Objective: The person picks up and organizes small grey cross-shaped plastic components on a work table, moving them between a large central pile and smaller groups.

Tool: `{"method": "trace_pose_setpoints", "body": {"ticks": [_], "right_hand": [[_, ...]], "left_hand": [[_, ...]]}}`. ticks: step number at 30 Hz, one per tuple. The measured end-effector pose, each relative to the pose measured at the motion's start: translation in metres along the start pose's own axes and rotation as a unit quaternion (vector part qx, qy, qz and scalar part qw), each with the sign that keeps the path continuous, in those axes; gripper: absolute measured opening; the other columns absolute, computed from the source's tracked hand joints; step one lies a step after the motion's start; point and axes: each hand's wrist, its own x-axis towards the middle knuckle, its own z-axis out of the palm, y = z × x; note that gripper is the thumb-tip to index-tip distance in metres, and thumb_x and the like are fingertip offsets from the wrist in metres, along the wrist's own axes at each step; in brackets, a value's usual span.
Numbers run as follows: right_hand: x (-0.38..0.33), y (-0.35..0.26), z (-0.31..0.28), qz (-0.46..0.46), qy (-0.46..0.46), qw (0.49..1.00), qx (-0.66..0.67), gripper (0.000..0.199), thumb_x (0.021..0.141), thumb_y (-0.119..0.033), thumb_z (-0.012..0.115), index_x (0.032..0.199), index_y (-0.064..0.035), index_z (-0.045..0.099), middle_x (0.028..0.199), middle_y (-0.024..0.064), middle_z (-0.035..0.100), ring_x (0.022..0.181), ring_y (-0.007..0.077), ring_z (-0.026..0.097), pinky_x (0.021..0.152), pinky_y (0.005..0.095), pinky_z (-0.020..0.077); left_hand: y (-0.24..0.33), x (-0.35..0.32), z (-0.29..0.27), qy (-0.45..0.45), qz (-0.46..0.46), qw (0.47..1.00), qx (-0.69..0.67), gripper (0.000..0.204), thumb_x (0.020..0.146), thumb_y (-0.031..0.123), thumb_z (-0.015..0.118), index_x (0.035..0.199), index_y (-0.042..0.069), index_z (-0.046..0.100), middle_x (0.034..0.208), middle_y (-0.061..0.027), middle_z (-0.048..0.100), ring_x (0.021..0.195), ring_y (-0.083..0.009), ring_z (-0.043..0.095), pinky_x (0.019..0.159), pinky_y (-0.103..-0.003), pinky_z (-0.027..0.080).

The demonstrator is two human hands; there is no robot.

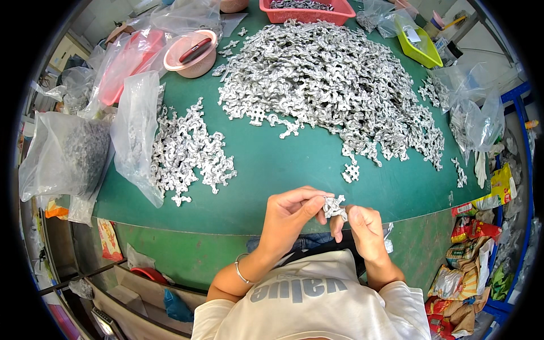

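Observation:
At the near edge of the table, a small silver metal casting (335, 208) with knobbed, cross-like arms is held between my two hands. My left hand (289, 218) pinches its left side between thumb and fingertips. My right hand (365, 226) has its fingers curled at the piece's right side, gripping it there; part of that contact is hidden. Beyond my hands rises a large heap of similar silver castings (323, 79). A smaller pile (190, 150) lies to the left, and a single casting (351, 173) sits just in front of the big heap.
The green table (272, 170) has a curved near edge. A pink bowl (195, 67) with a dark red object, and clear plastic bags (65, 153), stand left. Behind the heap is a red basket (306, 16); a yellow-green basket (418, 48) stands far right. A blue rack (524, 141) is at right.

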Motion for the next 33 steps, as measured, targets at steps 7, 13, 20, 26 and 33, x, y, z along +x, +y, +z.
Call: {"method": "trace_pose_setpoints", "body": {"ticks": [7,13,20,26,33], "right_hand": [[0.006,0.010,0.002,0.009,0.013,0.992,-0.123,0.033,0.095,-0.020,0.041,0.079,0.0017,0.059,0.069,0.0064,0.058,0.063,0.0128,0.054,0.059,0.0278,0.0431],[0.039,0.022,-0.052,-0.025,0.287,0.875,-0.390,0.015,0.080,-0.013,0.063,0.078,0.0012,0.063,0.075,0.0123,0.062,0.068,0.0234,0.058,0.067,0.0317,0.0439],[0.075,0.038,-0.067,-0.055,0.215,0.713,-0.665,0.012,0.072,-0.014,0.068,0.073,-0.0036,0.062,0.076,0.0095,0.056,0.081,0.0264,0.049,0.072,0.0372,0.0349],[0.062,0.030,-0.061,-0.131,0.245,0.758,-0.590,0.005,0.080,-0.003,0.056,0.080,0.0017,0.057,0.077,0.0130,0.060,0.074,0.0271,0.058,0.068,0.0356,0.0419],[0.027,0.010,-0.028,0.036,0.088,0.990,-0.105,0.010,0.088,-0.004,0.050,0.088,0.0034,0.056,0.072,0.0060,0.061,0.068,0.0094,0.057,0.061,0.0245,0.0448]], "left_hand": [[-0.006,0.004,0.007,-0.006,-0.030,0.998,0.056,0.018,0.089,0.011,0.051,0.098,-0.004,0.057,0.094,-0.0152,0.060,0.080,-0.0187,0.058,0.077,-0.028,0.046],[-0.016,0.008,-0.011,0.153,-0.019,0.969,-0.193,0.015,0.089,0.011,0.048,0.097,0.000,0.053,0.096,-0.0190,0.060,0.074,-0.0206,0.059,0.074,-0.032,0.048],[-0.026,0.010,-0.008,0.128,-0.067,0.974,-0.173,0.015,0.088,0.011,0.052,0.095,-0.001,0.056,0.078,-0.0049,0.052,0.068,-0.0144,0.049,0.060,-0.026,0.041],[-0.025,0.010,-0.020,0.069,-0.120,0.977,-0.163,0.021,0.089,0.015,0.053,0.101,-0.002,0.057,0.080,-0.0036,0.051,0.063,-0.0100,0.044,0.053,-0.022,0.036],[-0.024,0.018,-0.005,0.096,-0.026,0.995,-0.009,0.030,0.086,0.007,0.055,0.115,-0.001,0.054,0.083,-0.0029,0.051,0.062,-0.0070,0.041,0.053,-0.020,0.034]]}}
